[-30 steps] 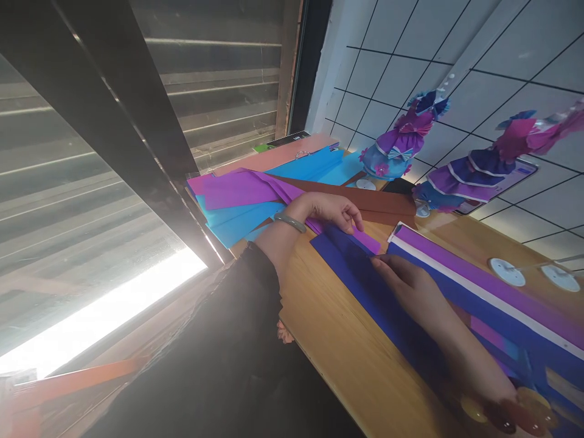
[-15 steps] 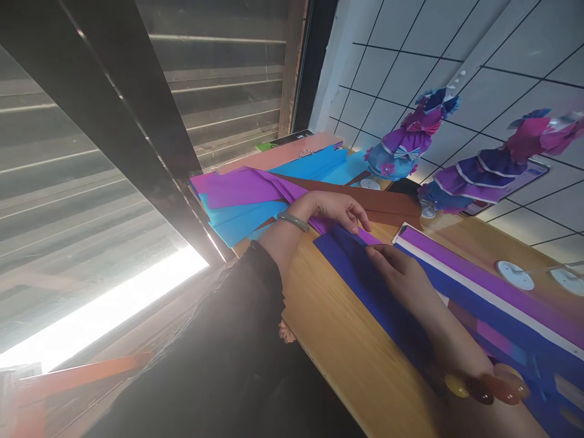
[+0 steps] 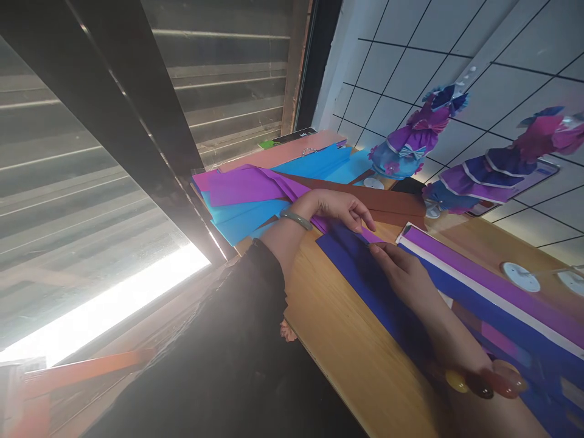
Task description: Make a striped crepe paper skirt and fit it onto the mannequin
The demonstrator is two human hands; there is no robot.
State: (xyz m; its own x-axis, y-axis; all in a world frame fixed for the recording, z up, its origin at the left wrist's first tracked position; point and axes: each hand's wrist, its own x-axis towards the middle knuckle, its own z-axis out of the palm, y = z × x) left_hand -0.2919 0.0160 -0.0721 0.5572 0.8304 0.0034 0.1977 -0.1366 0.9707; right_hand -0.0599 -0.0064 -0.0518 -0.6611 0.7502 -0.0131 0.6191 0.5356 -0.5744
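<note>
A long dark blue sheet (image 3: 351,267), looking like paper, lies slantwise on the wooden table with its upper edge folded or creased. My left hand (image 3: 340,208), wearing a green bangle, bends over that edge, thumb and fingertips close together on it. Lower right, my right hand (image 3: 406,271) pinches the same edge between thumb and forefinger; a bracelet of large beads (image 3: 486,377) circles its wrist. Between the hands shows a narrow bit of purple sheet (image 3: 373,235). The underside of the fingertips is hidden.
Purple sheets (image 3: 246,185), blue sheets (image 3: 246,219) and a brown sheet (image 3: 387,204) lie beyond my left hand. Two ruffled decorations (image 3: 404,143) stand by the tiled wall. A purple, white and blue layered piece (image 3: 479,280) lies to the right, near a white disc (image 3: 520,277). A window is at left.
The view has shifted slightly, so most things on the table sit a little further right. Both hands stay at the blue sheet's edge in nearly the same pose.
</note>
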